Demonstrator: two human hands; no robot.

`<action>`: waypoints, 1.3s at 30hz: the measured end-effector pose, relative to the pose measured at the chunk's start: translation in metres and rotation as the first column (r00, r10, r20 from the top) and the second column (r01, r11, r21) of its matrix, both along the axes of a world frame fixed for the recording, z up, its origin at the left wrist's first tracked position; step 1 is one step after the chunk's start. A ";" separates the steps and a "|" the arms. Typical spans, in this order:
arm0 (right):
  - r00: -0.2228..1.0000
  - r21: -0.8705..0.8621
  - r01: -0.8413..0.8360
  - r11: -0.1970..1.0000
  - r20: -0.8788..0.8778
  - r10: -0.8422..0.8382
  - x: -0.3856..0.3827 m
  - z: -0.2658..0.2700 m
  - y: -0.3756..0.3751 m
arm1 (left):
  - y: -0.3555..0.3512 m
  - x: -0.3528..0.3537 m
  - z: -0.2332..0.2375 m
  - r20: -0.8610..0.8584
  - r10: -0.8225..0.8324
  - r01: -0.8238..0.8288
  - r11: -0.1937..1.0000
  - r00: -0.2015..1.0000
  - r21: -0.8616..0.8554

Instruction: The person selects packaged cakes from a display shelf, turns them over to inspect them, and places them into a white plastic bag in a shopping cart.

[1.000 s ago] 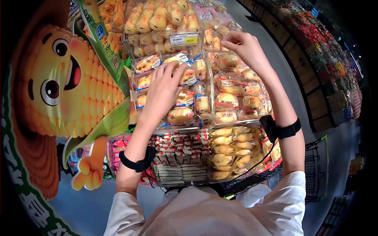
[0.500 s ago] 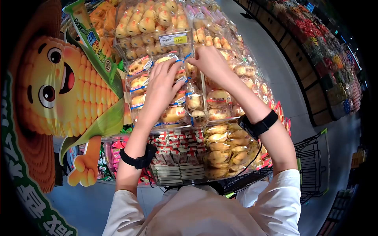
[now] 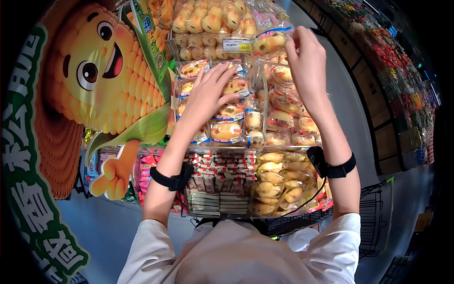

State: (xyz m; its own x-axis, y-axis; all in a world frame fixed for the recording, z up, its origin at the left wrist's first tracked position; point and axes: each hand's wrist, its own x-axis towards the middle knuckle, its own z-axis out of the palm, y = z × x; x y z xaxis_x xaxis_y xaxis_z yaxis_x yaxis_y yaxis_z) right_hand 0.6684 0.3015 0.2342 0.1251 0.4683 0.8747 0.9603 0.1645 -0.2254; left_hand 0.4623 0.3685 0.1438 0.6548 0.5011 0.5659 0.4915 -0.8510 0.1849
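My right hand (image 3: 308, 59) pinches the end of a clear bag holding a dotted yellow cake (image 3: 268, 43). The wrapped cake has a blue edge and is held up in front of the divider, near the price label. My left hand (image 3: 210, 92) is open, fingers spread, over a compartment of similar wrapped cakes (image 3: 226, 131). Its fingertips seem to touch the packages there, though their undersides are hidden. Right of that compartment, beneath my right forearm, lie more wrapped cakes (image 3: 286, 102).
A price label (image 3: 237, 45) sits on the bin edge. A corn-shaped cutout sign (image 3: 104, 71) stands at the left. Nearer me are red-and-white wrapped snacks (image 3: 220, 170) and bagged yellow buns (image 3: 270, 182). A black shopping cart (image 3: 373, 213) stands at the right, with shelves beyond the aisle.
My right hand has lifted a wrapped cake out of the left compartment and moved it to the right. My left hand stays over the packages. The view has shifted slightly.
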 end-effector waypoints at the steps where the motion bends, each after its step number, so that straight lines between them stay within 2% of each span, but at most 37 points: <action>1: 0.990 -0.049 -0.032 0.998 -0.137 0.025 -0.002 0.004 -0.010 | -0.006 -0.009 0.015 0.173 -0.026 0.038 0.997 0.985 -0.064; 3: 0.859 -0.044 -0.257 0.965 -0.467 0.207 -0.010 -0.001 -0.024 | -0.018 -0.028 0.030 0.471 0.069 0.108 0.934 0.879 -0.339; 4: 0.772 0.004 -0.340 0.940 -0.570 0.282 -0.020 -0.008 -0.028 | -0.031 -0.035 0.037 0.587 0.141 0.185 0.869 0.797 -0.460; 5: 0.713 0.010 -0.413 0.911 -0.618 0.330 -0.031 -0.018 -0.030 | -0.039 -0.039 0.037 0.641 0.209 0.217 0.827 0.739 -0.519; 7: 0.629 -0.048 -0.488 0.872 -0.712 0.312 -0.063 -0.036 -0.036 | -0.057 -0.043 0.029 0.632 0.231 0.244 0.783 0.740 -0.572; 8: 0.605 -0.061 -0.510 0.858 -0.734 0.307 -0.080 -0.047 -0.037 | -0.062 -0.046 0.020 0.621 0.242 0.291 0.719 0.746 -0.631; 9: 0.582 -0.074 -0.532 0.843 -0.756 0.301 -0.093 -0.056 -0.036 | -0.066 -0.047 0.012 0.536 0.302 0.135 0.765 0.788 -0.629; 11: 0.798 -0.275 -0.479 0.834 -0.533 0.283 -0.102 -0.064 -0.035 | -0.062 -0.055 -0.007 0.551 0.330 0.073 0.808 0.767 -0.585; 12: 0.767 -0.359 -0.524 0.772 -0.592 0.245 -0.105 -0.066 -0.033 | -0.060 -0.060 -0.016 0.568 0.368 0.097 0.773 0.736 -0.627; 15: 0.826 -0.557 -0.488 0.672 -0.543 0.150 -0.110 -0.074 -0.023 | -0.067 -0.067 -0.023 0.403 0.435 -0.229 0.855 0.805 -0.465; 16: 0.766 -0.522 -0.546 0.655 -0.628 0.138 -0.112 -0.085 -0.017 | -0.067 -0.066 -0.025 0.373 0.398 -0.339 0.916 0.838 -0.217; 17: 0.788 -0.540 -0.528 0.655 -0.599 0.142 -0.114 -0.095 -0.012 | -0.071 -0.067 -0.024 0.297 0.416 -0.351 0.903 0.860 -0.247; 19: 0.829 -0.572 -0.490 0.658 -0.539 0.149 -0.121 -0.104 -0.006 | -0.074 -0.067 -0.023 0.262 0.422 -0.422 0.905 0.868 -0.057; 22: 0.846 -0.583 -0.467 0.665 -0.513 0.144 -0.130 -0.092 -0.008 | -0.072 -0.067 -0.030 0.248 0.468 -0.472 0.880 0.848 -0.047; 23: 0.844 -0.574 -0.464 0.675 -0.518 0.141 -0.132 -0.090 -0.009 | -0.073 -0.066 -0.030 0.304 0.456 -0.443 0.889 0.836 -0.114; 24: 0.807 -0.585 -0.504 0.636 -0.582 0.104 -0.130 -0.092 -0.008 | -0.075 -0.065 -0.027 0.360 0.446 -0.409 0.895 0.819 -0.178; 25: 0.793 -0.510 -0.495 0.704 -0.597 0.125 -0.127 -0.091 -0.008 | -0.076 -0.064 -0.024 0.416 0.437 -0.368 0.899 0.797 -0.238; 26: 0.780 -0.430 -0.481 0.764 -0.608 0.148 -0.125 -0.089 -0.008 | -0.081 -0.064 -0.019 0.461 0.460 -0.302 0.876 0.759 -0.376; 27: 0.767 -0.349 -0.464 0.814 -0.618 0.173 -0.123 -0.087 -0.010 | -0.088 -0.063 -0.012 0.605 0.443 -0.022 0.818 0.661 -0.575; 29: 0.651 -0.260 -0.596 0.760 -0.711 0.267 -0.117 -0.066 -0.017 | -0.084 -0.067 -0.014 0.669 0.536 0.267 0.641 0.515 -0.720; 30: 0.678 -0.295 -0.622 0.726 -0.667 0.309 -0.111 -0.059 -0.017 | -0.079 -0.072 -0.019 0.560 0.494 0.070 0.706 0.665 -0.705; 33: 0.762 -0.372 -0.637 0.675 -0.440 0.476 -0.094 -0.049 -0.012 | -0.081 -0.067 -0.015 0.467 0.324 -0.192 0.932 0.823 -0.308; 34: 0.778 -0.395 -0.628 0.670 -0.342 0.528 -0.090 -0.048 -0.012 | -0.084 -0.066 -0.006 0.459 0.318 -0.078 0.880 0.830 -0.469; 37: 0.696 -0.335 -0.717 0.611 -0.397 0.598 -0.101 -0.045 -0.014 | -0.085 -0.052 0.002 0.615 0.300 0.256 0.714 0.729 -0.652; 38: 0.593 -0.291 -0.791 0.538 -0.583 0.556 -0.103 -0.046 -0.014 | -0.081 -0.050 -0.004 0.641 0.373 0.308 0.646 0.671 -0.698; 39: 0.648 -0.295 -0.748 0.595 -0.518 0.559 -0.104 -0.049 -0.016 | -0.081 -0.046 -0.005 0.662 0.464 0.333 0.607 0.588 -0.722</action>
State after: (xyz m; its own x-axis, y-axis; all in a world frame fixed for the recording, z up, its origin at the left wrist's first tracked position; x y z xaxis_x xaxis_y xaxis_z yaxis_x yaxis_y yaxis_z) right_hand 0.5646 0.2857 0.1852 -0.1438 0.8541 0.4998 0.4669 0.5039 -0.7267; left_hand 0.4159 0.2876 0.1384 0.1349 0.9732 0.1864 -0.1300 -0.1692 0.9770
